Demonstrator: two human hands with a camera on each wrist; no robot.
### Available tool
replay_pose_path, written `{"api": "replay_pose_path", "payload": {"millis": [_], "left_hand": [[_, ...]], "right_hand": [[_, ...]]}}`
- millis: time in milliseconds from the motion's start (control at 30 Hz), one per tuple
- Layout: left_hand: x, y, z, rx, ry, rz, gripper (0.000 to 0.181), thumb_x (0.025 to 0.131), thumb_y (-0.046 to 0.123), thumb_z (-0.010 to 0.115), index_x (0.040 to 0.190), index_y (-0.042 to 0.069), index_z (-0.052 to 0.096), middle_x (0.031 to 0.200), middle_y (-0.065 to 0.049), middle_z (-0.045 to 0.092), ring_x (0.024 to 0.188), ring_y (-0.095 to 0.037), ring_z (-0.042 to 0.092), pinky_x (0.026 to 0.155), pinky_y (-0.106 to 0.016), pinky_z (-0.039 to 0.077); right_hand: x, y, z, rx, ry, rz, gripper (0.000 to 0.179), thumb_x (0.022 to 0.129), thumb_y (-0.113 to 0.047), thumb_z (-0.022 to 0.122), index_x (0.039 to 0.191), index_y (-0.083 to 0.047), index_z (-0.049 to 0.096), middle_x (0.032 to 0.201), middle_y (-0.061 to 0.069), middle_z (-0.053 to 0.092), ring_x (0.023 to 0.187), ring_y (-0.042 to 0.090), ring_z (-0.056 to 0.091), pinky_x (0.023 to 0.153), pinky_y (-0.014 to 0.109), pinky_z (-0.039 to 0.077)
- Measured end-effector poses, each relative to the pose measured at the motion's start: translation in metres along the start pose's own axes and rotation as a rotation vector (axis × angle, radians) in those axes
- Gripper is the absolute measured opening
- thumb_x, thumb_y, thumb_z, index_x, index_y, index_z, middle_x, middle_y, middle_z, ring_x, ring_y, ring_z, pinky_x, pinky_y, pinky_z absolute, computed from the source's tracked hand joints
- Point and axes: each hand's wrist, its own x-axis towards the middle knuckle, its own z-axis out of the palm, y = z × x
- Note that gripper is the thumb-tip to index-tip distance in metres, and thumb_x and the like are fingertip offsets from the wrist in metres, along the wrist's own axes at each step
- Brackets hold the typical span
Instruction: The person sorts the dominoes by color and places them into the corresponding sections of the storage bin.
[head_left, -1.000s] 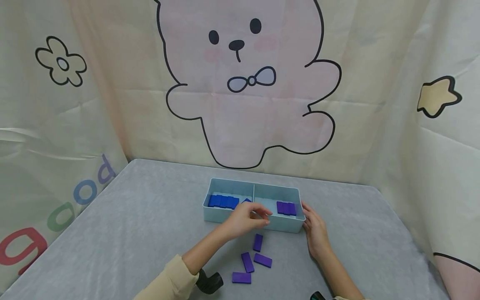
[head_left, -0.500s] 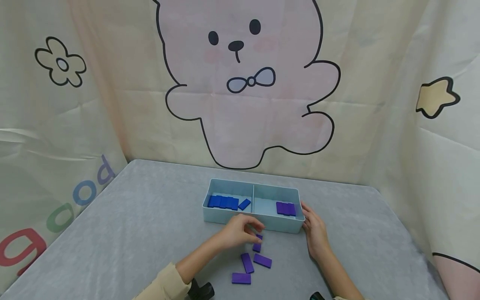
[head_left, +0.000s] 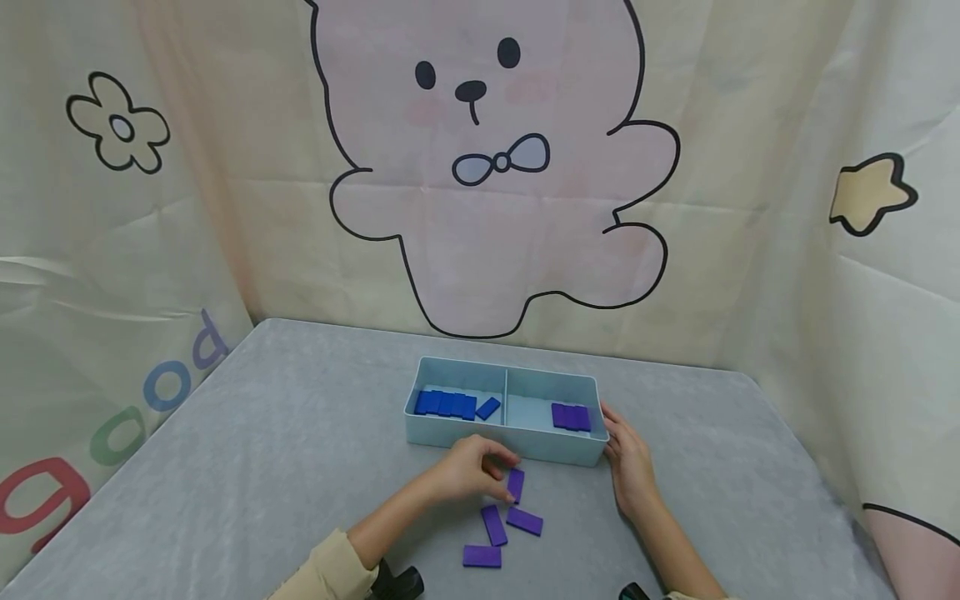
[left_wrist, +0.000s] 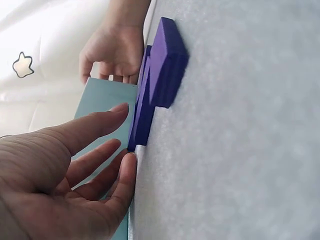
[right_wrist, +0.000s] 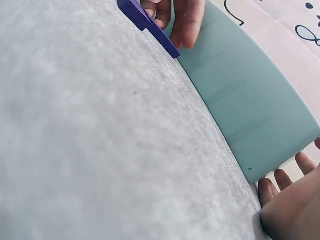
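My left hand (head_left: 474, 471) is just in front of a light blue two-compartment box (head_left: 457, 431), its thumb and fingers spread apart beside a purple rectangular block (head_left: 517, 483) on the table. In the left wrist view, a gap shows between thumb (left_wrist: 95, 127) and fingers, with nothing held. Further purple blocks (head_left: 524, 522) lie nearer the front, one (head_left: 482, 557) lowest of them. My right hand (head_left: 632, 467) rests its fingertips against the box's right end. Blue blocks (head_left: 446, 405) lie in the left compartment, purple ones (head_left: 572, 417) in the right.
A grey cloth-covered table (head_left: 300, 433) spreads around the box. Behind it hangs a cream curtain (head_left: 720, 250) printed with a bear. A single blue block (head_left: 488, 408) lies slanted beside the row in the left compartment.
My left hand has come down from over the box's front wall to the table beside the nearest purple block. My right hand stays at the box's end.
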Motion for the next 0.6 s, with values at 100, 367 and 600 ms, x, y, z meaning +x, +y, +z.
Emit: {"api": "replay_pose_path", "payload": {"millis": [100, 367, 600], "left_hand": [[-0.0002, -0.0017, 0.0008, 0.015, 0.001, 0.001, 0.042, 0.077, -0.006, 0.089, 0.117, -0.005, 0.076, 0.097, -0.003, 0.068, 0.084, -0.011, 0.058, 0.066, -0.017, 0.046], [-0.0003, -0.0031, 0.0035, 0.091, 0.009, 0.025, 0.041, 0.078, -0.003, 0.090, 0.117, -0.003, 0.078, 0.089, 0.001, 0.061, 0.078, -0.008, 0.054, 0.063, -0.019, 0.043], [-0.0005, -0.0042, 0.0044, 0.171, -0.013, 0.083, 0.040, 0.082, 0.000, 0.088, 0.121, -0.002, 0.076, 0.094, 0.000, 0.062, 0.080, -0.007, 0.053, 0.067, -0.018, 0.046]], "right_hand": [[0.0000, -0.0001, 0.0008, 0.005, -0.004, -0.003, 0.054, 0.114, -0.021, 0.034, 0.165, -0.004, 0.032, 0.172, 0.010, 0.031, 0.149, 0.023, 0.040, 0.098, 0.012, 0.042], [0.0006, 0.0005, 0.0010, 0.009, 0.004, 0.002, 0.054, 0.114, -0.020, 0.033, 0.165, -0.004, 0.032, 0.172, 0.009, 0.031, 0.151, 0.025, 0.038, 0.098, 0.012, 0.042], [0.0014, 0.0009, 0.0003, 0.007, -0.007, -0.007, 0.054, 0.114, -0.020, 0.033, 0.166, -0.004, 0.031, 0.173, 0.009, 0.030, 0.154, 0.026, 0.035, 0.100, 0.013, 0.041]]}}
